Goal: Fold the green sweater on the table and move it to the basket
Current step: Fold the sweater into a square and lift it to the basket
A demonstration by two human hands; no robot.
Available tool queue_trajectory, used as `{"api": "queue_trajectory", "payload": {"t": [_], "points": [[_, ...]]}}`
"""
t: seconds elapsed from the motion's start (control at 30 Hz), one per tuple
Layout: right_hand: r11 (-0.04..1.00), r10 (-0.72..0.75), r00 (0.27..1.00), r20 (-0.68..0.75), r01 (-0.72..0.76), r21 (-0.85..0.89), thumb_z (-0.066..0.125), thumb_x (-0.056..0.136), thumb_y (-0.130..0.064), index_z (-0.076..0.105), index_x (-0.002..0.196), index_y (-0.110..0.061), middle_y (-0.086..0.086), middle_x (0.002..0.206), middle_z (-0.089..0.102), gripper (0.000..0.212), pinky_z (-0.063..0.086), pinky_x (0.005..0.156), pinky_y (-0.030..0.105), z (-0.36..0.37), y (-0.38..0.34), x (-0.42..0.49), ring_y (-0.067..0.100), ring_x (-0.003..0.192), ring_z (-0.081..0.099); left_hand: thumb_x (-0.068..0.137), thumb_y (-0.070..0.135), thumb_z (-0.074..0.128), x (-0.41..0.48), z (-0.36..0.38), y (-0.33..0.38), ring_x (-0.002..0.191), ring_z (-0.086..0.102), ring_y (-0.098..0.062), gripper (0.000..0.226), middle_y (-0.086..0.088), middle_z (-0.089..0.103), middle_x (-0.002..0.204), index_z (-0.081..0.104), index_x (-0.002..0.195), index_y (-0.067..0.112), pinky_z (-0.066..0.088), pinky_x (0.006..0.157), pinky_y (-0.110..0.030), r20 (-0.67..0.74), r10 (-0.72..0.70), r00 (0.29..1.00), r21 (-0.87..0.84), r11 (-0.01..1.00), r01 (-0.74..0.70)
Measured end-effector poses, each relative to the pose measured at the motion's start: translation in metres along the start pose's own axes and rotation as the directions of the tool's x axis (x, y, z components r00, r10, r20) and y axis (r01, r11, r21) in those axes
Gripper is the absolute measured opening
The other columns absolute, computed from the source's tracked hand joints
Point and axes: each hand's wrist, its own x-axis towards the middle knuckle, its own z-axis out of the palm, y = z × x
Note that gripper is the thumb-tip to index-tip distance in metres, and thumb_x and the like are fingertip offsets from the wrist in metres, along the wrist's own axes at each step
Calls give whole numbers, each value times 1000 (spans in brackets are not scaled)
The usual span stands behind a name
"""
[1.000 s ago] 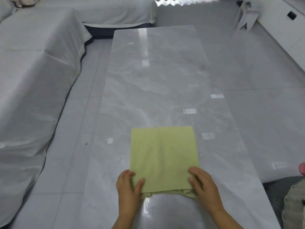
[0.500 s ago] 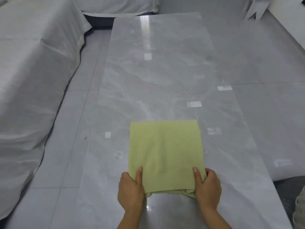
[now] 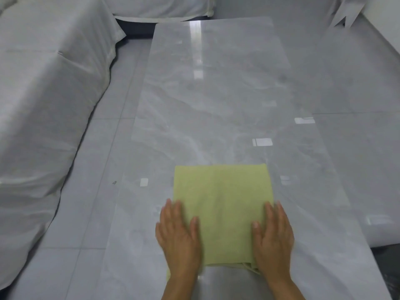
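Note:
The green sweater (image 3: 223, 204) lies folded into a flat rectangle on the near part of the glossy grey marble table (image 3: 216, 100). My left hand (image 3: 178, 237) lies flat over the sweater's near left edge, fingers straight and pointing away from me. My right hand (image 3: 272, 237) lies flat over the near right edge in the same way. A loose bit of the sweater pokes out at the near edge below each hand. No basket is in view.
A sofa under a white cover (image 3: 43, 105) runs along the left and across the back. Grey tiled floor (image 3: 91, 213) lies between sofa and table. White furniture (image 3: 346, 14) stands at the far right.
Both hands gripped the sweater's near corners half a second ago; now they lie flat with straight fingers along its left and right edges, slid further forward.

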Motion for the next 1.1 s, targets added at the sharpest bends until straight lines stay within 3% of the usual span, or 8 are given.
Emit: {"api": "queue_trajectory", "payload": {"t": [0.13,0.4,0.6,0.73,0.83,0.93,1.03,1.1], "points": [[984,-113,988,107,126,-122,10,95,-52,30,140,-21,13,147,35,58,6,112,40,18,-11,18,28,136,23,95,57,8,12,35,2,145,-4,-14,59,4,11,157,16,147,30,-2,112,-47,189,215,958,192,949,-251],[975,-106,984,144,131,-179,13,95,-53,13,146,-31,7,150,30,56,15,111,47,24,1,15,28,139,22,95,56,7,14,42,-10,145,-6,-12,56,13,-7,157,3,147,37,2,113,-42,180,225,958,232,936,-263],[982,-92,978,186,120,-149,16,95,-52,29,142,-24,8,149,31,57,17,111,47,20,-1,15,27,140,21,92,60,9,7,32,-24,124,34,-27,58,-16,50,136,19,143,34,21,99,-47,171,-38,985,168,986,9],[985,-147,976,161,159,-61,17,94,-54,28,141,-27,8,147,31,55,17,110,37,16,1,17,27,136,24,87,68,11,5,25,-21,121,38,-25,69,-18,56,129,35,134,23,24,100,-44,192,-120,974,123,988,98],[975,101,990,96,-118,188,32,82,-66,40,133,-10,22,139,38,77,27,102,39,5,3,24,34,127,33,71,73,38,6,8,-8,121,45,-31,86,-15,50,133,38,135,16,34,98,-45,212,-308,927,-78,941,331],[749,543,800,257,-599,283,50,64,-67,50,121,-3,19,120,52,86,41,93,45,-8,-8,36,35,110,49,75,48,66,21,-9,8,107,51,-29,66,-12,53,120,47,125,8,40,83,-37,371,-520,769,-192,768,611],[685,566,691,450,-698,209,64,75,-54,59,105,-6,10,93,60,57,45,76,38,-19,-14,51,28,86,56,68,43,76,41,-21,1,82,65,-25,58,-7,68,93,59,106,2,47,67,-31,546,-512,663,-300,619,726],[594,533,608,589,-764,251,65,77,-49,63,95,-7,9,84,62,46,48,80,38,-26,-15,58,28,83,60,60,39,82,47,-30,-4,76,70,-30,56,-13,74,85,65,98,1,52,65,-32,704,-401,587,-374,494,785]]}}
